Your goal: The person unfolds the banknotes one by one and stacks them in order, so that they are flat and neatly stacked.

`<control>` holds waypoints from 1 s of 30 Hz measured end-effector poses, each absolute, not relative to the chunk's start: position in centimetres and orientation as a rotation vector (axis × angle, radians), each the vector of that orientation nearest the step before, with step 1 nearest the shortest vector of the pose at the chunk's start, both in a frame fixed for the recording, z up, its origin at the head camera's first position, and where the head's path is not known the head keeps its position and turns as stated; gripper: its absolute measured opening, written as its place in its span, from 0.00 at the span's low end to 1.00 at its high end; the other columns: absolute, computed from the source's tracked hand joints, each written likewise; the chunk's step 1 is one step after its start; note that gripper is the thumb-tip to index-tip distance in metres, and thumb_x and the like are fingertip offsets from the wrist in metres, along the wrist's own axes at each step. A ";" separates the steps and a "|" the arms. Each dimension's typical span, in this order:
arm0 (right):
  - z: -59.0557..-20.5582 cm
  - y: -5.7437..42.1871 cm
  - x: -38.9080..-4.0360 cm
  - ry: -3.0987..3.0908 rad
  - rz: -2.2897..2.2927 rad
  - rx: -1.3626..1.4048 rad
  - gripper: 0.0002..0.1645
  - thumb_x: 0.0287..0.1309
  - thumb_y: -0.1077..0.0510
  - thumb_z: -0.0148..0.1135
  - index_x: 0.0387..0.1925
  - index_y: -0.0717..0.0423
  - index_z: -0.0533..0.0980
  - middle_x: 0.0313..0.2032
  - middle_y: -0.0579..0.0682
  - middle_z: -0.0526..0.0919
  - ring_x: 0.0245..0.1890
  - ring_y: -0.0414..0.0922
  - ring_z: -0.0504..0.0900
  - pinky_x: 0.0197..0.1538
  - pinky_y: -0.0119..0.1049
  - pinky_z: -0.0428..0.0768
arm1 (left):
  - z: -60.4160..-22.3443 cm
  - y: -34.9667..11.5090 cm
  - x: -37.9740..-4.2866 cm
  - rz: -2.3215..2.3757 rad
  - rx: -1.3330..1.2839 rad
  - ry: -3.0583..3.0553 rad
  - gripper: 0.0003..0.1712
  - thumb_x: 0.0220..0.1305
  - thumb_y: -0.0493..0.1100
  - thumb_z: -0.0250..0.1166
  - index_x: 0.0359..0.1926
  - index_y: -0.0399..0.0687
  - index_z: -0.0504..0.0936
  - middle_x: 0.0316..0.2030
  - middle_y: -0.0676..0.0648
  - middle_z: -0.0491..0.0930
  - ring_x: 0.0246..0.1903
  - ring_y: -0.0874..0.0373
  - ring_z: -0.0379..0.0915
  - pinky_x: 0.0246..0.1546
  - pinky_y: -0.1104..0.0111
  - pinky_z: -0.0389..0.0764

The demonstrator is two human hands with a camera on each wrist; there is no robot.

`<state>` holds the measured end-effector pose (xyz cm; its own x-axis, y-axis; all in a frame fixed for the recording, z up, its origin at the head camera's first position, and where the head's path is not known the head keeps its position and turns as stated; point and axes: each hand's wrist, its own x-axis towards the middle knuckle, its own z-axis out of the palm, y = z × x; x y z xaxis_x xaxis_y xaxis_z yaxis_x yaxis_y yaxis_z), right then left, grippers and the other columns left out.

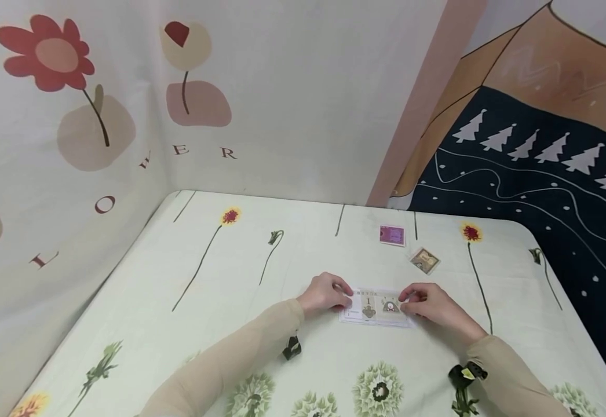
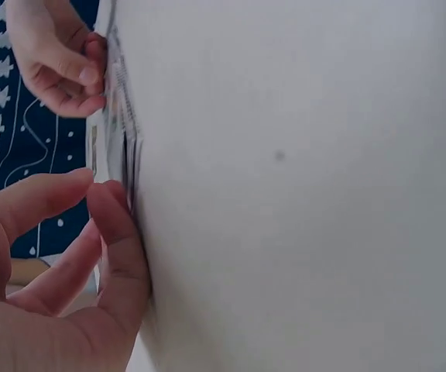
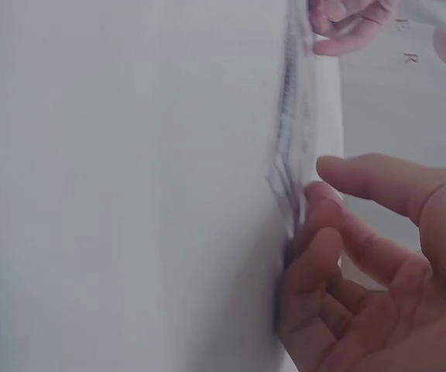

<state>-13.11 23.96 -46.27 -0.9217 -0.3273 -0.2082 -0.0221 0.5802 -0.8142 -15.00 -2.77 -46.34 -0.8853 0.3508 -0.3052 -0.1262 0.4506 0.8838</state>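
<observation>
A small stack of play banknotes (image 1: 378, 307) lies on the table, its top note printed with a "1" and a cartoon figure. At its left end, my left hand (image 1: 326, 294) holds the edge with curled fingers and thumb. My right hand (image 1: 441, 307) holds the right end in the same way. Seen edge-on in the left wrist view, the banknotes (image 2: 122, 116) show several layers slightly spread. The right wrist view has the right fingertips (image 3: 322, 203) against the near end of the stack, the thumb tip just above.
A purple card (image 1: 392, 235) and a brown card (image 1: 425, 260) lie farther back on the flower-printed tablecloth (image 1: 152, 347). Printed curtains (image 1: 303, 104) hang behind and to the left of the table. A dark cloth with white trees (image 1: 532, 174) hangs at the right.
</observation>
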 end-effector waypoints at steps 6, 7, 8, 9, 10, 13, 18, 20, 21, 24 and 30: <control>-45.5 24.4 -13.2 2.381 -1.269 -0.344 0.14 0.58 0.62 0.63 0.43 0.69 0.78 0.28 0.50 0.79 0.24 0.44 0.73 0.26 0.34 0.74 | -46.4 -3.1 -15.5 1.448 0.199 2.187 0.08 0.51 0.30 0.70 0.35 0.34 0.84 0.23 0.47 0.81 0.20 0.62 0.74 0.22 0.75 0.76; -45.4 24.5 -13.3 2.375 -1.267 -0.354 0.14 0.59 0.62 0.63 0.43 0.69 0.78 0.29 0.50 0.79 0.25 0.44 0.73 0.26 0.34 0.75 | -46.4 -3.1 -15.6 1.448 0.206 2.186 0.08 0.52 0.31 0.69 0.36 0.35 0.84 0.23 0.47 0.81 0.20 0.62 0.73 0.23 0.74 0.76; -45.2 24.6 -13.4 2.372 -1.265 -0.361 0.14 0.60 0.62 0.62 0.43 0.69 0.78 0.29 0.51 0.79 0.25 0.44 0.73 0.26 0.34 0.75 | -46.4 -3.2 -15.8 1.446 0.209 2.183 0.08 0.53 0.31 0.69 0.36 0.35 0.84 0.23 0.48 0.81 0.20 0.62 0.74 0.23 0.74 0.76; -45.1 24.7 -13.6 2.372 -1.267 -0.363 0.14 0.60 0.62 0.62 0.43 0.70 0.78 0.29 0.51 0.79 0.24 0.44 0.73 0.26 0.34 0.75 | -46.3 -3.2 -16.0 1.445 0.213 2.185 0.08 0.53 0.32 0.69 0.37 0.35 0.84 0.24 0.48 0.81 0.20 0.62 0.74 0.23 0.74 0.77; -45.0 24.9 -13.7 2.377 -1.266 -0.359 0.14 0.61 0.62 0.61 0.43 0.70 0.79 0.29 0.51 0.80 0.24 0.44 0.73 0.26 0.34 0.75 | -46.2 -3.2 -16.1 1.446 0.215 2.188 0.09 0.54 0.33 0.69 0.38 0.35 0.84 0.24 0.48 0.81 0.21 0.62 0.74 0.24 0.74 0.77; -44.8 25.2 -14.4 2.410 -1.257 -0.320 0.13 0.61 0.62 0.61 0.43 0.70 0.79 0.27 0.51 0.79 0.24 0.44 0.72 0.25 0.33 0.74 | -45.9 -3.1 -16.6 1.452 0.216 2.197 0.11 0.55 0.34 0.69 0.40 0.35 0.83 0.26 0.48 0.81 0.22 0.62 0.75 0.26 0.73 0.79; -44.7 25.6 -15.6 2.476 -1.257 -0.222 0.14 0.61 0.62 0.61 0.44 0.70 0.79 0.30 0.52 0.79 0.27 0.45 0.73 0.26 0.33 0.75 | -45.4 -2.8 -17.2 1.494 0.202 2.167 0.13 0.54 0.32 0.68 0.42 0.34 0.82 0.26 0.46 0.81 0.24 0.60 0.76 0.29 0.71 0.80; -44.8 25.6 -16.1 2.512 -1.252 -0.198 0.14 0.62 0.62 0.60 0.44 0.70 0.78 0.33 0.53 0.79 0.29 0.46 0.73 0.27 0.34 0.75 | -45.3 -2.7 -17.3 1.507 0.198 2.153 0.13 0.54 0.32 0.67 0.43 0.33 0.81 0.27 0.46 0.81 0.24 0.59 0.76 0.29 0.71 0.80; -44.8 25.7 -16.4 2.531 -1.251 -0.192 0.14 0.62 0.62 0.60 0.44 0.70 0.78 0.34 0.54 0.80 0.29 0.46 0.73 0.28 0.34 0.75 | -45.3 -2.6 -17.4 1.514 0.192 2.144 0.13 0.54 0.32 0.67 0.43 0.33 0.81 0.27 0.46 0.81 0.25 0.59 0.76 0.29 0.70 0.80; -45.0 25.9 -17.3 2.586 -1.239 -0.183 0.13 0.63 0.63 0.58 0.45 0.69 0.78 0.38 0.56 0.80 0.31 0.46 0.73 0.29 0.34 0.75 | -45.4 -2.5 -17.7 1.530 0.167 2.123 0.13 0.55 0.32 0.68 0.43 0.34 0.81 0.28 0.46 0.80 0.26 0.58 0.77 0.31 0.70 0.81; -45.0 26.2 -19.1 2.650 -1.239 -0.096 0.16 0.65 0.60 0.58 0.49 0.68 0.77 0.43 0.59 0.80 0.38 0.48 0.74 0.36 0.35 0.75 | -45.6 -2.4 -18.5 1.592 0.162 2.090 0.14 0.56 0.31 0.67 0.45 0.32 0.79 0.29 0.44 0.81 0.27 0.57 0.79 0.34 0.68 0.82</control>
<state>-19.05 26.17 -45.02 -0.9749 -0.1489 -0.1653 0.0313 0.6436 -0.7647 -18.47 -2.40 -45.61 -0.8661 0.3862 -0.3174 -0.2035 0.3076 0.9295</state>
